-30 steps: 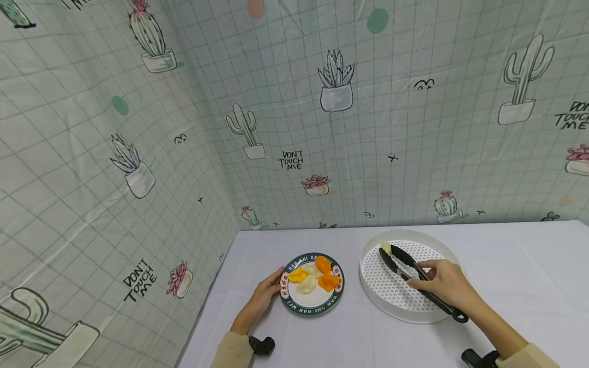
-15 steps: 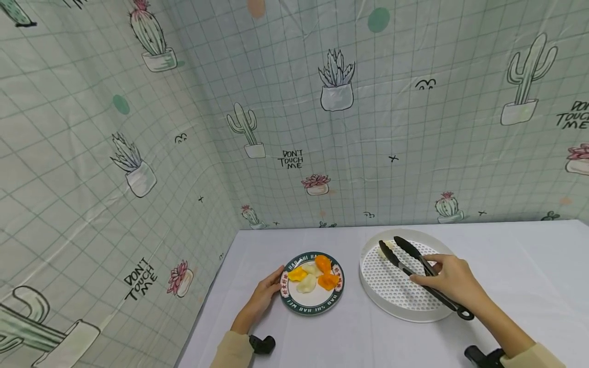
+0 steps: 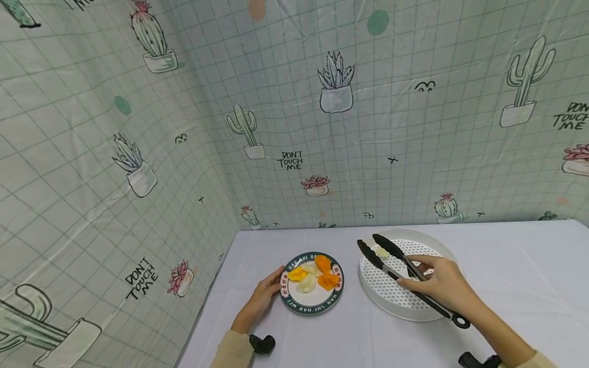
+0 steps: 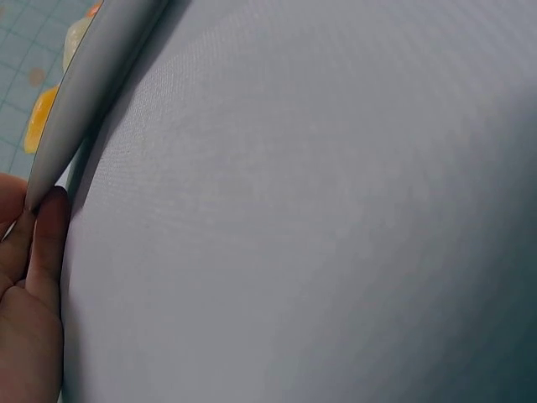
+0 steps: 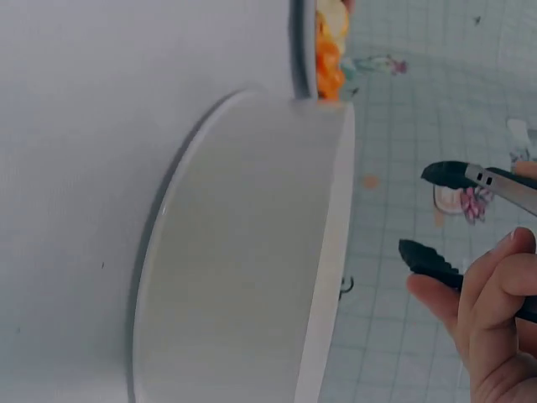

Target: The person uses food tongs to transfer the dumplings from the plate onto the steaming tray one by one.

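Hands were set at both dishes: the left hand rested with straight fingers against the rim of the small round green-rimmed ceramic plate, which held orange, yellow and pale dumpling-shaped pieces on the white tabletop. Further right, the right hand was curled round the long black plastic tongs, whose tips were pinched on a pale piece lifted above the left edge of the white round perforated tray. The step was judged a carry from tray toward plate; next, a steady leftward move and a release over the plate would be called for.
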`<state>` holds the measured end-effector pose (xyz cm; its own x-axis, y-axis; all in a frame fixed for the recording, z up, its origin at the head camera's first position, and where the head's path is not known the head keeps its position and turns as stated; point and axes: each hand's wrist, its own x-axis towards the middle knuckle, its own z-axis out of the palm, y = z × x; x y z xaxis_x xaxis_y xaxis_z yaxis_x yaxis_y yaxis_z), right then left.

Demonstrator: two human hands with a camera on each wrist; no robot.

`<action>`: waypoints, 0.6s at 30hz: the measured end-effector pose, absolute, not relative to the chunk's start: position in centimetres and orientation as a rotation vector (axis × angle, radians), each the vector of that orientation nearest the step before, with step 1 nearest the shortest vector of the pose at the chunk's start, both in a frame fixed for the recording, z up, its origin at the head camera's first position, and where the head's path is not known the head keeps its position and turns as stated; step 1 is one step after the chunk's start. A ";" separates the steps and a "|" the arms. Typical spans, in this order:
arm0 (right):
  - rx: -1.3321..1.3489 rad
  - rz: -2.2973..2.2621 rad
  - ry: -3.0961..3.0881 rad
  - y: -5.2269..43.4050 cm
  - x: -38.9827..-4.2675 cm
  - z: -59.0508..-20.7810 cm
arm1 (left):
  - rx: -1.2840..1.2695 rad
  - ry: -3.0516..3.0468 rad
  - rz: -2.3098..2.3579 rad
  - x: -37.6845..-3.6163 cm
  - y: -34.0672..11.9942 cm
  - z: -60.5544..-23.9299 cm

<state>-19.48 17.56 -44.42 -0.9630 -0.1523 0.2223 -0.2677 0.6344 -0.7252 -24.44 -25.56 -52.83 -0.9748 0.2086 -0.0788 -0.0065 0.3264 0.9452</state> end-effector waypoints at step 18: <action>0.588 1.499 -2.711 11.8 -18.1 -45.6 | 0.185 2.417 1.700 -24.5 -25.5 -52.7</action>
